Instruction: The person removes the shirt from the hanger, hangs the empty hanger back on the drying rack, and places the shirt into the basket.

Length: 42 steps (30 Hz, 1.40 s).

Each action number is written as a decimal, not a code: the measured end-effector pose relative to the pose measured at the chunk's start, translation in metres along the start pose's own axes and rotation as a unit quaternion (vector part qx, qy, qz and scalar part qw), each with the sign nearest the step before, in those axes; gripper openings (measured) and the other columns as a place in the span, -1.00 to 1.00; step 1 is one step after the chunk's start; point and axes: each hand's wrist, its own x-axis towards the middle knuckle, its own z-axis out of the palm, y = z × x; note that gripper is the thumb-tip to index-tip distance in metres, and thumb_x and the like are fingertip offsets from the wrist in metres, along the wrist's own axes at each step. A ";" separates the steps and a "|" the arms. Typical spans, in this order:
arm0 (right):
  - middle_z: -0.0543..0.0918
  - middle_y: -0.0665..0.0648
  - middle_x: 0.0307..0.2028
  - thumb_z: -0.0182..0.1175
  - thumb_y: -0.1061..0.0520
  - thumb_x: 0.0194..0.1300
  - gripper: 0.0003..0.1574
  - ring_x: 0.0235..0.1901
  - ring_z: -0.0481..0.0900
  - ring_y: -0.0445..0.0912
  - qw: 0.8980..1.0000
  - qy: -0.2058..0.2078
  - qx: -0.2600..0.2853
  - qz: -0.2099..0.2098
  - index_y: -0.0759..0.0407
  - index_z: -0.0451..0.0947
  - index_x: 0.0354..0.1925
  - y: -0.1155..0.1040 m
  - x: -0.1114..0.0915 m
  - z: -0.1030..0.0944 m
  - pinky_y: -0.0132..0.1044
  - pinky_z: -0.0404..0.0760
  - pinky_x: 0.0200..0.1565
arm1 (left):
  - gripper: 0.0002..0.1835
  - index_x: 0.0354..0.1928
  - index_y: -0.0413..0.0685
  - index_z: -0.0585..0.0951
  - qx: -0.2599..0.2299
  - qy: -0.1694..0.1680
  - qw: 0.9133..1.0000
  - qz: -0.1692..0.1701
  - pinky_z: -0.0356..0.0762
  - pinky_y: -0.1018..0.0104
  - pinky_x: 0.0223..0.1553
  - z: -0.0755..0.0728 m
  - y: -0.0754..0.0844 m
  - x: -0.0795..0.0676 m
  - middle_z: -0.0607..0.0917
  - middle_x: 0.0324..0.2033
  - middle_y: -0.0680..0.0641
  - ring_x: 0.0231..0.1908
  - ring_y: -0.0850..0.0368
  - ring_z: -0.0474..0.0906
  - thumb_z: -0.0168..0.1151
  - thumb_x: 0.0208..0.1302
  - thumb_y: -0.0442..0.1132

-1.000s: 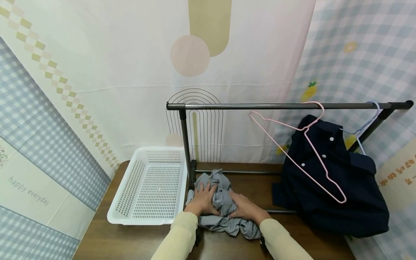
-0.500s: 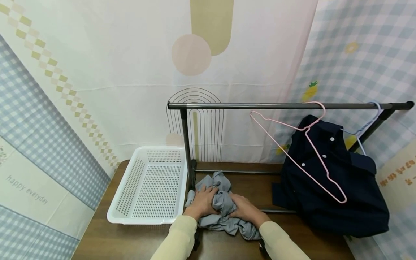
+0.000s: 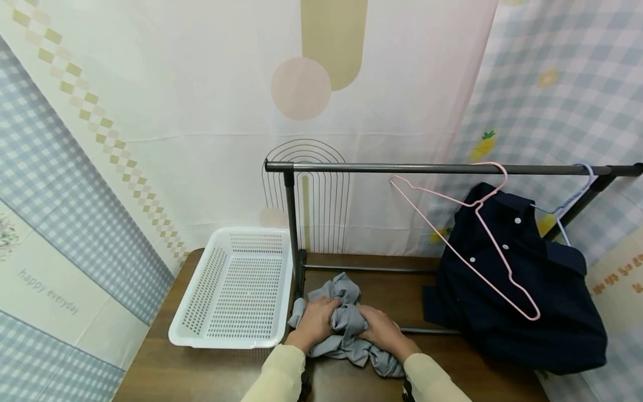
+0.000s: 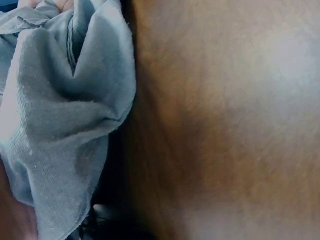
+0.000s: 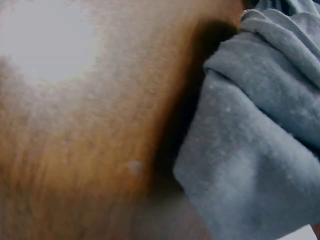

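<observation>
Over at the far left corner of the desk [image 3: 216, 375], close by its left edge, stands a white basket [image 3: 228, 342], its slotted floor showing from wall to wall. Just right of it, well in from the desk's left and right edges, is a bunched grey cloth [image 3: 348, 320]. The grip is closed on it from both sides: the left hand [image 3: 315, 322] and the right hand [image 3: 383, 330] each curl into its folds. From the rack [image 3: 366, 168] hang a pink hanger [image 3: 476, 205] and, covering part of the desk's right edge, a navy shirt [image 3: 522, 329] on a blue hanger [image 3: 575, 198]
</observation>
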 end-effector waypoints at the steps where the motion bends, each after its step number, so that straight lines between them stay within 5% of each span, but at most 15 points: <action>1: 0.67 0.13 0.20 0.57 0.12 0.11 -0.30 0.21 0.62 0.11 1.000 0.001 -0.001 0.002 0.03 0.58 0.21 0.001 -0.001 0.001 0.10 0.63 0.17 | -0.48 0.09 0.04 0.68 0.002 0.009 1.000 0.005 0.69 0.04 -0.08 0.002 0.001 -0.001 0.79 -0.09 0.03 -0.04 0.02 0.69 0.59 0.03 -0.13; 12: 0.68 0.14 0.21 0.50 0.16 0.15 -0.33 0.20 0.64 0.11 0.999 0.040 -0.016 -0.024 0.01 0.59 0.25 0.004 -0.006 0.006 0.11 0.65 0.15 | -0.57 0.00 0.02 0.73 -0.010 0.047 0.999 0.014 0.70 0.08 -0.09 0.005 0.003 -0.005 0.79 -0.13 0.03 -0.06 0.02 0.71 0.49 0.01 -0.35; 21: 0.68 0.15 0.20 0.49 0.09 0.23 -0.38 0.19 0.64 0.12 0.999 0.033 0.004 -0.015 0.08 0.60 0.24 0.002 -0.007 0.005 0.07 0.66 0.14 | -0.53 0.01 0.01 0.76 -0.040 0.041 0.998 0.000 0.71 0.11 -0.03 0.002 0.005 -0.007 0.80 -0.09 0.00 -0.04 0.02 0.73 0.45 -0.01 -0.47; 33: 0.65 0.18 0.24 0.43 0.12 0.30 -0.39 0.24 0.61 0.16 0.999 0.003 0.041 0.015 0.09 0.58 0.29 0.001 -0.003 -0.002 0.13 0.61 0.20 | -0.52 0.02 0.06 0.76 -0.038 0.048 0.998 -0.009 0.73 0.08 -0.08 -0.001 0.008 -0.004 0.80 -0.08 0.02 -0.05 0.05 0.74 0.43 0.02 -0.49; 42: 0.69 0.16 0.18 0.41 0.18 0.32 -0.47 0.19 0.65 0.14 0.999 0.028 0.038 0.005 0.10 0.61 0.24 0.000 -0.001 -0.007 0.09 0.65 0.16 | -0.57 0.00 0.06 0.76 -0.036 0.062 0.997 -0.003 0.73 0.07 -0.14 -0.003 0.008 0.001 0.80 -0.11 0.03 -0.09 0.05 0.75 0.42 0.07 -0.46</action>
